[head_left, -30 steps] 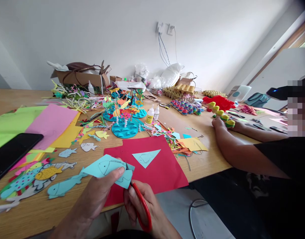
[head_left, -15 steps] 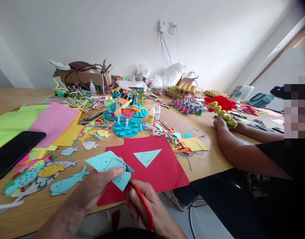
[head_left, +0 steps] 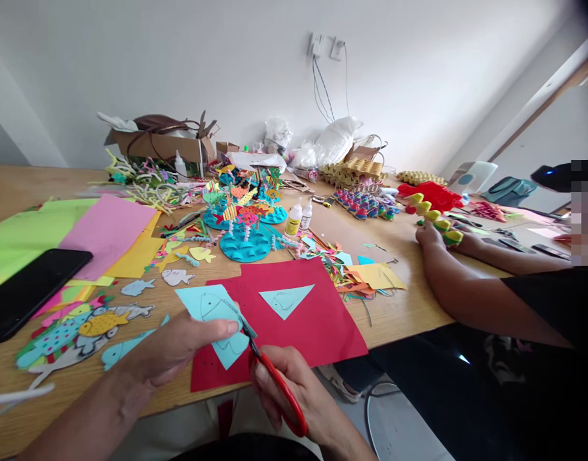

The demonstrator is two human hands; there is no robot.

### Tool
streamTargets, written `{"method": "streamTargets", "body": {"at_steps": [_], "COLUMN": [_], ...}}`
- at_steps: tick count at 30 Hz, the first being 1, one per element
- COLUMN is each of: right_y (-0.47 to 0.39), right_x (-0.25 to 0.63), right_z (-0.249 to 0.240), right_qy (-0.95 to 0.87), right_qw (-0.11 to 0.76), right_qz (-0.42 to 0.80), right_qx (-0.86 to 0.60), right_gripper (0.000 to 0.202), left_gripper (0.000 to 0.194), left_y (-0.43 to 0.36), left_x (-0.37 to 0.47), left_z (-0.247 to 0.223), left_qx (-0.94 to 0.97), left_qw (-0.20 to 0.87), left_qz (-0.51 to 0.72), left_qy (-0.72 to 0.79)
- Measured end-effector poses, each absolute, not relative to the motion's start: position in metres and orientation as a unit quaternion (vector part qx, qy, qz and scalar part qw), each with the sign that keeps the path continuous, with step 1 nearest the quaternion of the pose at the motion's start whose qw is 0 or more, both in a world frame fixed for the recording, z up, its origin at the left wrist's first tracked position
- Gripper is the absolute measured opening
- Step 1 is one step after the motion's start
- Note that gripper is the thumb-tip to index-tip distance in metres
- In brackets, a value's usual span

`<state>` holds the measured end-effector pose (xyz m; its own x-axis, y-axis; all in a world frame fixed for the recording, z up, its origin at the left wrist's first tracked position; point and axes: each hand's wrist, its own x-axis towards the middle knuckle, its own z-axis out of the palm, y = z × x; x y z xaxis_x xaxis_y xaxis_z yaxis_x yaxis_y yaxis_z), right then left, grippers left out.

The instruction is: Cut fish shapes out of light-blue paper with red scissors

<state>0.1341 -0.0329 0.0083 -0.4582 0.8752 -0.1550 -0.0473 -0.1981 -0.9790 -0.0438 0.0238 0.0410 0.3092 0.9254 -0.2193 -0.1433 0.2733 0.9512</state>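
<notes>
- Head view: a wooden desk (head_left: pixel 394 256) stands against a pale wall (head_left: pixel 202 57) with 2 outlets (head_left: pixel 317 46) trailing cords.
- Left hand (head_left: pixel 186 339) pinches light-blue paper (head_left: pixel 191 301) with a drawn fish, thumb on top, over the desk's near side.
- Right hand (head_left: pixel 294 381) curls round red-handled scissors (head_left: pixel 275 375), blades at that paper's edge.
- Red paper (head_left: pixel 323 339) lies beneath, bearing a light-blue triangle (head_left: pixel 285 302).
- At left, a black phone (head_left: pixel 39 288) overlaps green sheets (head_left: pixel 34 230); cut-out fish (head_left: pixel 104 324) lie near it.
- Mid-desk: blue bases (head_left: pixel 246 248), 2 glue bottles (head_left: pixel 294 221), scattered scraps (head_left: pixel 344 259).
- Along the wall: a cardboard box (head_left: pixel 164 147), plastic bags (head_left: pixel 337 137), egg cartons (head_left: pixel 364 168).
- At right, a co-worker's hand (head_left: pixel 431 235) grips a yellow-and-green strip (head_left: pixel 452 239).
</notes>
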Motion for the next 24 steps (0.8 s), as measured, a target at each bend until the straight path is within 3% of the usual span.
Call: {"method": "streamTargets", "body": {"at_steps": [24], "right_y": [-0.021], "right_x": [0.148], "right_z": [0.019], "right_qy": [-0.63], "right_qw": [0.277], "right_qz": [0.593], "right_qx": [-0.417], "right_gripper": [0.034], "left_gripper": [0.004], "left_y": [0.044], "left_x": [-0.052], "left_z": [0.06], "left_qx": [0.489], "left_qw": [0.739], "left_qz": [0.268], "left_qy": [0.378]}}
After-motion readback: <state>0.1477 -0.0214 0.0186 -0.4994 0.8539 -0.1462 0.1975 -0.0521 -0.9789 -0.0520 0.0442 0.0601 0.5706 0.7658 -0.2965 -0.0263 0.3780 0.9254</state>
